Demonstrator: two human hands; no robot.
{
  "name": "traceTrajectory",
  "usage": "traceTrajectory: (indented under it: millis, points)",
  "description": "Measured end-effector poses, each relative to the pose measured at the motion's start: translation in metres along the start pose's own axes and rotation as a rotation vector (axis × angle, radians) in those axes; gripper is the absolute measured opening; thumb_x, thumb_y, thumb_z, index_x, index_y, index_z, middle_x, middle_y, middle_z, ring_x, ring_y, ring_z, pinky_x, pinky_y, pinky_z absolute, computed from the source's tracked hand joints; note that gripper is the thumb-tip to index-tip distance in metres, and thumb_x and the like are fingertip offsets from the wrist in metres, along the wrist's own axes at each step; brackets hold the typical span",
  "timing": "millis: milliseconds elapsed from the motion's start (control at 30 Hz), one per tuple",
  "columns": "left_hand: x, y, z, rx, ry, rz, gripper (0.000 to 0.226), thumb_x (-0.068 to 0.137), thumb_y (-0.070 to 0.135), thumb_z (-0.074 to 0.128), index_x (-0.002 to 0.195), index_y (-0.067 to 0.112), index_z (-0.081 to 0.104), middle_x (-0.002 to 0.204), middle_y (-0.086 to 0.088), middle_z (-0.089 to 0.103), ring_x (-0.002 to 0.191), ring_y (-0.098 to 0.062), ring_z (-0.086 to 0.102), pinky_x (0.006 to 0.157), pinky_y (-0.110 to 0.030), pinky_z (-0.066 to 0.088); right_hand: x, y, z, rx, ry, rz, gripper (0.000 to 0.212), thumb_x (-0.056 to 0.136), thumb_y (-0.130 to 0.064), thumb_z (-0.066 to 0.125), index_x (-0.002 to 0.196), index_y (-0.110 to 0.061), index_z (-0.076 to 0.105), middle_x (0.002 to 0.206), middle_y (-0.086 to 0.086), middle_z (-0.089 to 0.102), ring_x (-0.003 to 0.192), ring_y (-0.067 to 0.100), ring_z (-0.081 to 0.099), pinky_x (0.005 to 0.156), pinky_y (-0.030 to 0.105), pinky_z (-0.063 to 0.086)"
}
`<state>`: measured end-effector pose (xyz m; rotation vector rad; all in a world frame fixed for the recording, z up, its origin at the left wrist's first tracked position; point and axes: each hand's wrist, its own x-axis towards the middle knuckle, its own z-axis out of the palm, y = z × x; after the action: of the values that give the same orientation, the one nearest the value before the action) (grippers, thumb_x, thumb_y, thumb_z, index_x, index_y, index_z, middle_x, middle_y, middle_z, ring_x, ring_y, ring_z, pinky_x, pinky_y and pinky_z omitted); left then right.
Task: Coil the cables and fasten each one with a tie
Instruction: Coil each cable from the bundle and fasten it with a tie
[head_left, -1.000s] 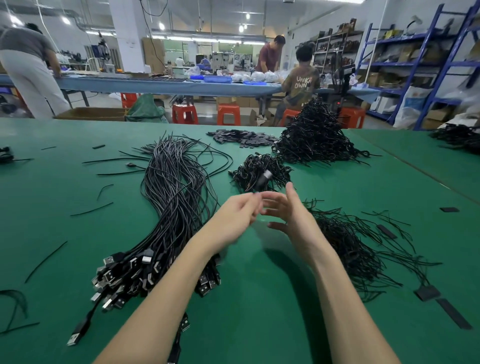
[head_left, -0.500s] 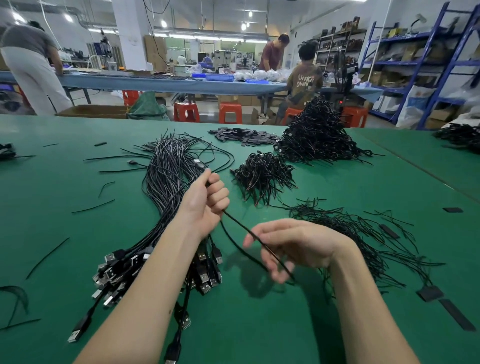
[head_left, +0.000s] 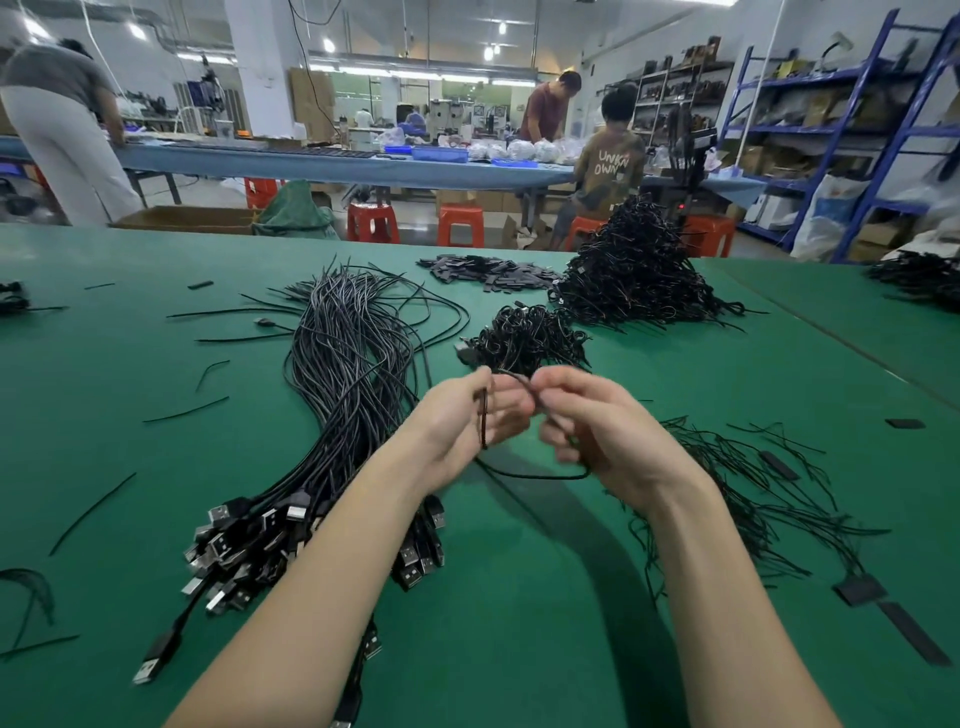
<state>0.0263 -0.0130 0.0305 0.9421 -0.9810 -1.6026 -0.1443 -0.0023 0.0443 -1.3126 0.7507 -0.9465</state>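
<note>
While both hands pinch one cable (head_left: 530, 475) mid-coil, L hand (head_left: 467, 415) and R hand (head_left: 597, 431) nearly touching, slack loop sags below grip. Risk: loop may slip or spring open; tail could snag cable bundle (head_left: 343, 395) left of grip.

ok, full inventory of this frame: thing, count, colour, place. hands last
green table: one, green, fills the foreground
uncoiled cable bundle: one, black with silver USB plugs, left of the hands
small coiled pile: one, black, just beyond the hands
large coiled pile: one, black, far right of centre
flat strips: one heap, dark, far centre
loose ties: one scatter, black, right of the hands
stools: several, orange, beyond the table
shelving: blue, right background
people: three, at the far bench
cable: one, black, looped between both hands
left hand: holds the cable
right hand: holds the cable, fingers blurred
</note>
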Motion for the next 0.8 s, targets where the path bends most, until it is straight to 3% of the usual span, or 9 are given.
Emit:
traceTrajectory:
  millis: [100,167,267,400,500,567,667,733,800]
  points:
    - [-0.002,0.006,-0.007,-0.374,-0.074,0.05,0.05,0.11,0.026,0.024,0.121,-0.007,0.061,0.114,-0.018,0.073,0.1,-0.025,0.073,0.08,-0.031,0.061,-0.006,0.01,0.006,-0.069,-0.285,0.163,0.013,0.102,-0.004,0.052,0.101,-0.014,0.061,0.085,0.003,0.066,0.061,0.013,0.052,0.054,0.021,0.046]
    - [-0.008,0.011,-0.012,-0.506,-0.16,0.046,0.053,0.109,0.024,0.029,0.11,-0.005,0.072,0.113,-0.017,0.073,0.097,-0.026,0.074,0.075,-0.029,0.062,-0.006,0.016,0.004,-0.185,-0.273,0.234,0.004,0.102,-0.009,0.057,0.101,-0.013,0.055,0.08,0.004,0.068,0.063,0.014,0.058,0.061,0.022,0.051]
    - [-0.018,0.02,-0.017,-0.382,-0.212,0.059,0.045,0.103,0.025,0.04,0.092,0.007,0.08,0.092,-0.004,0.077,0.067,-0.013,0.073,0.052,-0.017,0.054,-0.002,0.021,-0.001,-0.559,-0.031,0.204,0.028,0.09,-0.039,0.075,0.097,-0.017,0.058,0.065,-0.004,0.067,0.058,0.009,0.057,0.063,0.025,0.044]
    - [-0.028,0.027,-0.025,-0.023,-0.35,0.084,0.035,0.093,0.032,0.054,0.09,0.009,0.08,0.084,-0.007,0.076,0.048,-0.008,0.06,0.045,-0.014,0.044,0.0,0.028,-0.006,-0.815,0.329,-0.014,0.059,0.055,-0.076,0.08,0.083,-0.028,0.061,0.053,-0.013,0.051,0.05,0.007,0.043,0.057,0.03,0.035]
    - [-0.03,0.03,-0.027,0.359,-0.511,-0.022,0.042,0.101,0.033,0.044,0.104,0.008,0.077,0.105,-0.017,0.075,0.072,-0.016,0.074,0.051,-0.015,0.048,0.003,0.025,-0.004,-0.781,0.356,-0.155,0.042,0.062,-0.058,0.074,0.092,-0.034,0.056,0.062,-0.014,0.057,0.055,0.007,0.047,0.063,0.033,0.042]
    - [-0.024,0.026,-0.024,0.578,-0.5,-0.084,0.044,0.107,0.032,0.036,0.112,0.007,0.072,0.115,-0.014,0.073,0.096,-0.022,0.074,0.065,-0.019,0.056,0.005,0.02,0.0,-0.837,0.365,-0.253,0.031,0.074,-0.038,0.074,0.097,-0.035,0.053,0.073,-0.015,0.065,0.06,0.011,0.053,0.067,0.036,0.048]
    - [-0.012,0.015,-0.021,0.784,-0.232,-0.021,0.039,0.109,0.029,0.038,0.118,0.005,0.067,0.12,-0.003,0.072,0.106,-0.016,0.071,0.097,-0.032,0.056,0.008,0.015,0.007,-0.851,0.434,-0.321,0.026,0.084,-0.026,0.073,0.096,-0.034,0.052,0.079,-0.013,0.068,0.057,0.01,0.049,0.065,0.034,0.047]
    - [-0.005,0.009,-0.019,0.789,-0.034,0.126,0.039,0.109,0.029,0.038,0.119,0.007,0.068,0.121,-0.005,0.071,0.107,-0.013,0.07,0.102,-0.034,0.053,0.009,0.009,0.016,-0.678,0.407,-0.313,0.019,0.089,-0.02,0.071,0.095,-0.03,0.055,0.078,-0.01,0.069,0.058,0.009,0.046,0.062,0.029,0.043]
    - [-0.002,0.006,-0.016,0.537,0.092,0.24,0.04,0.11,0.026,0.034,0.116,0.006,0.068,0.118,-0.012,0.072,0.106,-0.019,0.071,0.097,-0.033,0.055,0.008,0.004,0.02,-0.403,0.222,-0.236,0.012,0.095,-0.006,0.062,0.097,-0.016,0.057,0.077,-0.009,0.069,0.059,0.008,0.049,0.061,0.024,0.042]
